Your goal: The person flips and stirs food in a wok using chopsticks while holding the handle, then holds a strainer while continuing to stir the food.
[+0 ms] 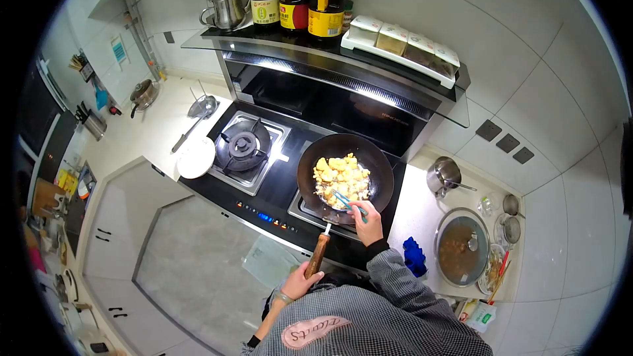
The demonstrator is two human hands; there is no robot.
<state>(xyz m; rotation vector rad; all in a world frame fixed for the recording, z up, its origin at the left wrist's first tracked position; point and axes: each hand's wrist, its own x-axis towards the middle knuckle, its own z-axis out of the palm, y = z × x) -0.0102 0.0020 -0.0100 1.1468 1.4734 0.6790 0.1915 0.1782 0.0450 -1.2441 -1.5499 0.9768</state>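
Note:
My left hand (300, 285) is wrapped round the end of the wooden handle (318, 257) of a dark wok (379, 165). The wok rests on the right burner of the black gas stove (277, 188). In it lie yellow pieces of scrambled egg (343, 175), with some liquid around them. Over the wok's near right side, my right hand (368, 224) grips what look like teal chopsticks (344, 202). Their tips reach into the egg at its near edge.
An unused burner (244, 146) and white plate (196, 158) are left of the wok. On the right counter stand a glass-lidded pan (461, 247), a steel pot (443, 175) and a blue cloth (414, 257). Sauce bottles (326, 3) and a seasoning box (402, 49) top the hood.

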